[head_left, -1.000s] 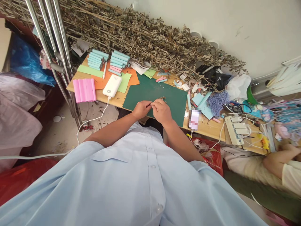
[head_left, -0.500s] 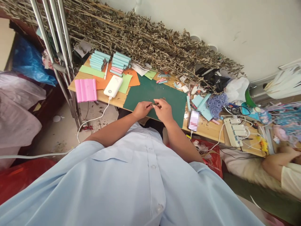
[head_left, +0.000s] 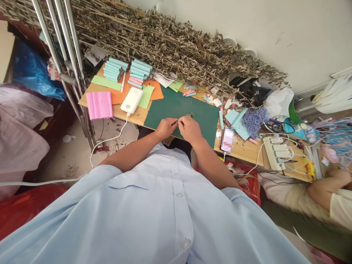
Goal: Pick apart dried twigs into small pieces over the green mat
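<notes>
My left hand (head_left: 166,128) and my right hand (head_left: 189,129) meet over the near edge of a dark green cutting mat (head_left: 165,108). Both are closed in a pinch, fingertips almost touching. Between them is a bit of dried herb, mostly hidden by the fingers. Just beyond my right knuckles lies a small heap of dried herb crumbs (head_left: 191,115) on the mat. Short pink and light blue paper rolls (head_left: 189,94) rest at the mat's far edge.
Dried leafy stalks (head_left: 170,44) lie piled behind the wooden table. Blue paper rolls (head_left: 140,69), a white power bank (head_left: 132,100) and pink paper (head_left: 99,105) are left; a phone (head_left: 227,140), purple yarn (head_left: 255,122) and power strip (head_left: 275,153) right. Metal crutches (head_left: 72,47) lean left. Another person's arm (head_left: 327,187) shows at right.
My fingertips have closed further over the dried herb, so less of it shows between them. My right fingers have curled in more. The view has shifted slightly.
</notes>
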`<control>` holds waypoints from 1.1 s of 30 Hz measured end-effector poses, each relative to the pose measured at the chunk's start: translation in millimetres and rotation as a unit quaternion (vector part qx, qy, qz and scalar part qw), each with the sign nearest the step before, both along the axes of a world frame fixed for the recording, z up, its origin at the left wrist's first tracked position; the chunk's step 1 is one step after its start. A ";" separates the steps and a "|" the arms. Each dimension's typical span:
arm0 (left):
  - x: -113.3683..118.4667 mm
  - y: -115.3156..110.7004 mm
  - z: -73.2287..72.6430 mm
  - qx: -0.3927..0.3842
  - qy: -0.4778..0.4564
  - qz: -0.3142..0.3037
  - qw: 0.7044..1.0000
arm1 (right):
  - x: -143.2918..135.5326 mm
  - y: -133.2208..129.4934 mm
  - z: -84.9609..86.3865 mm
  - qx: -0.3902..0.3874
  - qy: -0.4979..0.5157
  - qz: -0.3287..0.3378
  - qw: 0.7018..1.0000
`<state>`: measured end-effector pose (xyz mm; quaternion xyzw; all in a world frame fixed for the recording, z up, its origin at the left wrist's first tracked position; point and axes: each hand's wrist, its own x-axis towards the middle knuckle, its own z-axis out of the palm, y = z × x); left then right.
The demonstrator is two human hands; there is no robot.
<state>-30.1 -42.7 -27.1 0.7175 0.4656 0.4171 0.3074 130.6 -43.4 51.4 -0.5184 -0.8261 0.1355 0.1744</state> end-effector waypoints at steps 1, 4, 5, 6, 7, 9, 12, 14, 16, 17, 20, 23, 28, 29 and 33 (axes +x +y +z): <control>0.1 -0.1 0.1 0.000 0.001 0.000 1.000 | -1.2 1.1 0.6 -0.006 -0.003 -0.005 1.000; 0.3 -0.4 0.8 0.000 0.000 0.006 1.000 | -4.6 3.6 1.1 -0.021 -0.001 -0.029 0.999; 0.2 -0.4 0.9 0.000 -0.001 0.008 1.000 | -5.2 3.9 1.0 -0.021 0.001 -0.033 0.999; 0.1 -0.4 1.0 0.000 -0.001 0.009 1.000 | -5.2 3.9 0.8 -0.019 0.002 -0.032 0.999; 0.0 -0.4 1.0 0.002 -0.001 0.009 1.000 | -4.6 3.6 0.7 -0.014 0.003 -0.025 1.000; -0.2 -0.4 1.0 0.006 -0.001 0.006 1.000 | -1.8 2.2 1.0 -0.005 0.001 0.004 1.000; -0.2 -0.6 1.2 0.005 -0.005 0.003 1.000 | 3.9 -1.5 3.3 0.002 -0.003 0.053 0.999; 0.0 -0.6 1.5 0.001 -0.008 0.001 1.000 | 6.4 -4.9 5.4 0.007 -0.004 0.068 0.998; 0.2 -0.7 1.8 0.001 -0.009 0.000 1.000 | 7.1 -8.7 6.9 0.016 -0.006 0.062 0.998; 0.2 -0.6 2.0 0.003 -0.009 0.000 1.000 | 7.0 -10.5 7.1 0.021 -0.007 0.054 0.998; 0.0 -0.6 2.3 0.009 -0.001 0.001 1.000 | 6.2 -14.6 5.8 0.030 0.000 0.032 0.999; -0.3 -0.7 2.0 0.011 0.009 0.000 1.000 | 5.9 -16.3 4.1 0.027 0.010 0.039 0.999; 0.1 -1.1 0.1 0.008 0.010 0.005 1.000 | 4.1 -16.7 6.9 0.004 0.008 0.039 0.999; 0.2 -1.2 -0.1 0.008 0.008 0.006 1.000 | 3.1 -16.4 8.2 -0.003 0.006 0.034 0.999; 0.0 -1.8 0.5 0.008 -0.004 0.001 1.000 | -2.1 -12.5 15.0 -0.031 -0.010 0.014 0.999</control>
